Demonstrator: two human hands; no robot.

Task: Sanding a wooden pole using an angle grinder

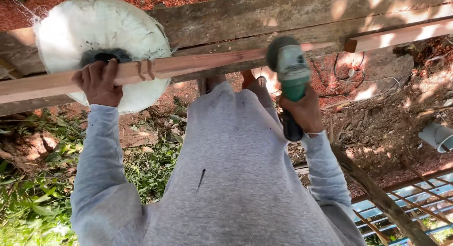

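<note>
Sanding step: left hand pins long reddish wooden strip on weathered plank counter; right hand grips green angle grinder, disc on strip. Next pass likely needs steady pressure.

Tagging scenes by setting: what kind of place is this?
Likely an outdoor yard used for rough woodwork. The ground is bare red soil with weeds in patchy sun. The left hand steadies a wood strip on a weathered plank, and the right hand holds a green grinder.
</note>
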